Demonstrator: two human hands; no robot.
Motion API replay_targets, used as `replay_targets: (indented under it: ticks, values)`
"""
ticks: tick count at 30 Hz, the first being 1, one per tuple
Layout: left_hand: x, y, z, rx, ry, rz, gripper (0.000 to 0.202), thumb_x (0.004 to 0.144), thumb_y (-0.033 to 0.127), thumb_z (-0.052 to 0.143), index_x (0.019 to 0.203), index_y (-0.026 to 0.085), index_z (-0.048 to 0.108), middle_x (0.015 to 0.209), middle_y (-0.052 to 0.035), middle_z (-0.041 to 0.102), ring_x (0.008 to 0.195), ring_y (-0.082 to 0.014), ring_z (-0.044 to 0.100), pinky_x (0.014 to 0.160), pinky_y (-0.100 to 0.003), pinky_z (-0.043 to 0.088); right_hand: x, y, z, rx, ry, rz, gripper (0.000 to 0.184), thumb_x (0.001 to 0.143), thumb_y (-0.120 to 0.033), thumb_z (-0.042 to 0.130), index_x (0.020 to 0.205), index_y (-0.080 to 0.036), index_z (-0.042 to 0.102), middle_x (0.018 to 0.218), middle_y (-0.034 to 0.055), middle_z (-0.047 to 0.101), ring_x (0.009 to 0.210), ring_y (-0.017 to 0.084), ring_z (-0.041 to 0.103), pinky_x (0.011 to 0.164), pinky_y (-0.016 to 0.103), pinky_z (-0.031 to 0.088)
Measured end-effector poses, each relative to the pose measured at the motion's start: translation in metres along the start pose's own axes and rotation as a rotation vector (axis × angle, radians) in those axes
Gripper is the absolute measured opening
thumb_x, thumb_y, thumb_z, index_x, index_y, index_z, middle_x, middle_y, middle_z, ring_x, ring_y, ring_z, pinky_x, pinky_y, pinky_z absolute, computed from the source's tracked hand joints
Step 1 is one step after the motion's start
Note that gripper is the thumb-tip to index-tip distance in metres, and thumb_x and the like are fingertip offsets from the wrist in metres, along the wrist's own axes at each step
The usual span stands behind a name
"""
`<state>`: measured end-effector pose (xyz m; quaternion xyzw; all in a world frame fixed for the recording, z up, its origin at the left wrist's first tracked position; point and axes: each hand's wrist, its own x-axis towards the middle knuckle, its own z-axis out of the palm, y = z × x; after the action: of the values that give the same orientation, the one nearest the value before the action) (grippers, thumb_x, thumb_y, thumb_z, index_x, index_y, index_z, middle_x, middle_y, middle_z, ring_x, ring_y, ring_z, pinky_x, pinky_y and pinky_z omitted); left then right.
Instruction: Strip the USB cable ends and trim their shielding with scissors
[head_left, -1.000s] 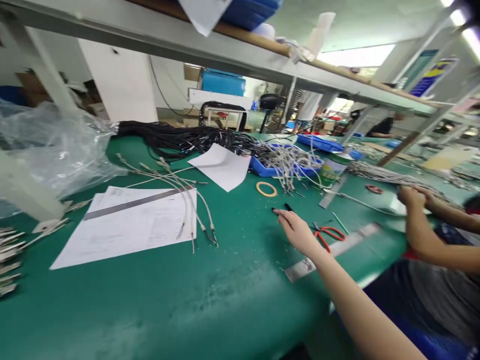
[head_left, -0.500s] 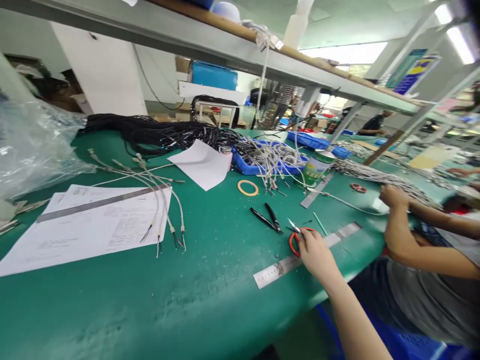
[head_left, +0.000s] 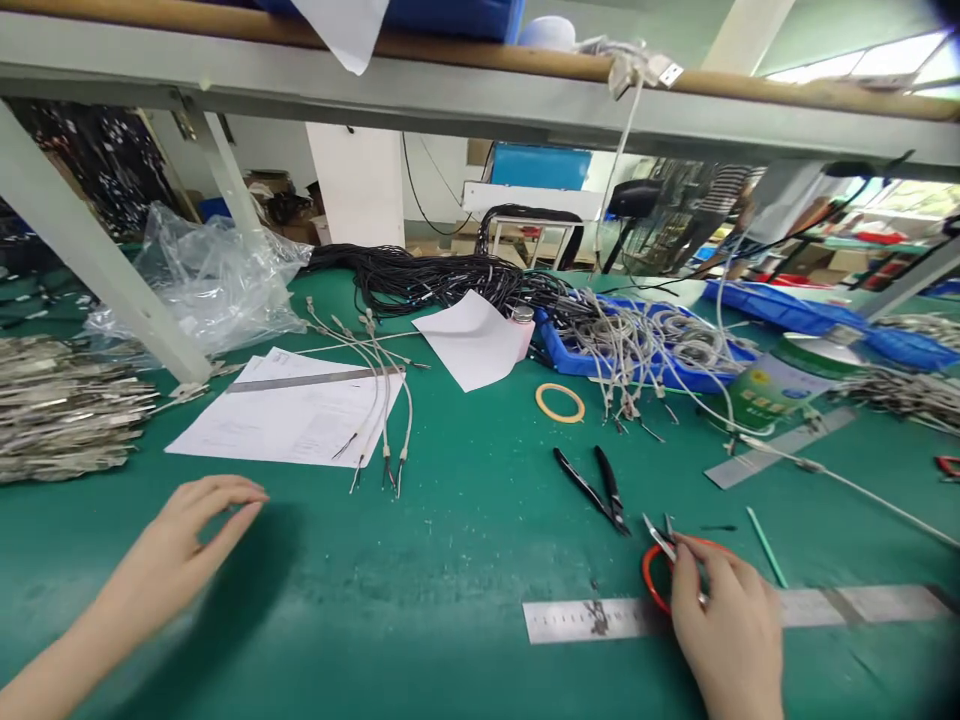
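My right hand (head_left: 731, 620) grips a pair of scissors (head_left: 654, 585) with red loop handles, its short blades pointing away to the upper left. Under the scissors and hand lies a steel ruler (head_left: 570, 620). Black-handled cutting pliers (head_left: 592, 490) rest just left of the blades, apart from the hand. Over the bare left part of the green mat, my left hand (head_left: 187, 535) hovers, fingers curved and thumb a little apart, holding nothing visible. Nearest to it are printed sheets (head_left: 277, 425), crossed by several grey cables (head_left: 386, 400) with stripped ends and another ruler (head_left: 315, 380).
A yellow ring (head_left: 559, 403) lies mid-table. Behind it are a blue tray (head_left: 559, 350) of coiled cables, a loose white sheet (head_left: 469, 340) and a green-white tub (head_left: 787, 380). Cable bundles (head_left: 67, 410) and clear plastic (head_left: 217, 280) sit left. A shelf beam (head_left: 450, 95) spans above.
The view has swung left and nearer the table. My left hand has come into view. My right hand stays at the scissors; the co-worker at the right is out of sight now.
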<state>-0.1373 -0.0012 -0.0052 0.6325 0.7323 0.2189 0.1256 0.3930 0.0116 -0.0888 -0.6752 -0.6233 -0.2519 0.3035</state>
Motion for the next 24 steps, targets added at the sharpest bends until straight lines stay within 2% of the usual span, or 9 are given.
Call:
replay_targets:
  ticks: [1, 3, 5, 9, 14, 18, 21, 24]
  values:
    - [0.009, 0.012, 0.003, -0.056, -0.061, -0.024, 0.041, 0.089, 0.057, 0.042, 0.096, 0.027, 0.069, 0.116, -0.0073, 0.067, 0.107, -0.0289, 0.058, 0.063, -0.03, 0.049, 0.001, -0.002, -0.002, 0.005, 0.015, -0.016, 0.044, 0.096, -0.038, 0.037, 0.086, -0.01, 0.07, 0.084, 0.0165, 0.071, 0.079, 0.034, 0.066, 0.075, 0.046, 0.047]
    - [0.031, 0.034, 0.008, -0.095, -0.152, -0.002, 0.041, 0.086, 0.058, 0.045, 0.094, 0.025, 0.068, 0.107, -0.0065, 0.071, 0.092, -0.0259, 0.062, 0.07, -0.032, 0.049, 0.003, -0.004, -0.006, 0.009, 0.036, -0.04, 0.045, 0.097, -0.037, 0.037, 0.086, -0.008, 0.07, 0.084, 0.0173, 0.071, 0.078, 0.034, 0.066, 0.075, 0.045, 0.047]
    - [0.055, 0.049, 0.014, -0.105, -0.195, 0.037, 0.042, 0.086, 0.058, 0.044, 0.09, 0.024, 0.068, 0.099, -0.0042, 0.073, 0.089, -0.0236, 0.064, 0.078, -0.032, 0.05, 0.004, -0.005, -0.008, 0.002, 0.058, -0.054, 0.048, 0.097, -0.039, 0.036, 0.086, -0.007, 0.07, 0.083, 0.018, 0.071, 0.077, 0.034, 0.066, 0.074, 0.044, 0.047]
    - [0.093, 0.065, 0.031, -0.063, -0.215, 0.089, 0.042, 0.085, 0.055, 0.041, 0.085, 0.022, 0.066, 0.092, -0.0045, 0.073, 0.084, -0.0234, 0.065, 0.077, -0.033, 0.05, 0.003, -0.005, -0.011, -0.042, 0.068, 0.006, 0.055, 0.098, -0.044, 0.033, 0.084, -0.006, 0.071, 0.08, 0.0182, 0.069, 0.074, 0.033, 0.065, 0.072, 0.042, 0.046]
    - [0.113, 0.065, 0.051, 0.074, -0.188, 0.102, 0.035, 0.087, 0.045, 0.044, 0.089, 0.017, 0.065, 0.096, -0.0101, 0.07, 0.09, -0.0249, 0.063, 0.084, -0.039, 0.048, 0.002, -0.005, -0.012, -0.051, 0.052, 0.059, 0.056, 0.098, -0.046, 0.033, 0.084, -0.006, 0.071, 0.081, 0.018, 0.069, 0.075, 0.034, 0.064, 0.072, 0.042, 0.046]
    - [0.128, 0.063, 0.064, 0.17, -0.158, 0.05, 0.044, 0.09, 0.05, 0.051, 0.11, 0.012, 0.061, 0.105, -0.0132, 0.067, 0.1, -0.0249, 0.062, 0.09, -0.044, 0.048, 0.001, -0.002, -0.012, -0.047, 0.025, 0.084, 0.055, 0.097, -0.045, 0.034, 0.089, -0.006, 0.072, 0.086, 0.0195, 0.07, 0.079, 0.035, 0.065, 0.074, 0.043, 0.047]
    - [0.137, 0.074, 0.075, 0.204, -0.143, 0.019, 0.059, 0.09, 0.06, 0.049, 0.124, 0.012, 0.055, 0.117, -0.0154, 0.063, 0.105, -0.0262, 0.061, 0.09, -0.045, 0.049, 0.001, -0.001, -0.013, -0.05, -0.002, 0.092, 0.052, 0.095, -0.043, 0.036, 0.09, -0.006, 0.072, 0.087, 0.0201, 0.07, 0.079, 0.035, 0.065, 0.072, 0.043, 0.047]
    - [0.141, 0.095, 0.085, 0.226, -0.17, 0.019, 0.061, 0.088, 0.061, 0.053, 0.128, 0.015, 0.053, 0.12, -0.0139, 0.062, 0.106, -0.0268, 0.061, 0.089, -0.047, 0.051, 0.002, -0.001, -0.015, -0.044, -0.025, 0.109, 0.049, 0.094, -0.041, 0.037, 0.089, -0.007, 0.072, 0.087, 0.0205, 0.07, 0.078, 0.036, 0.065, 0.07, 0.043, 0.047]
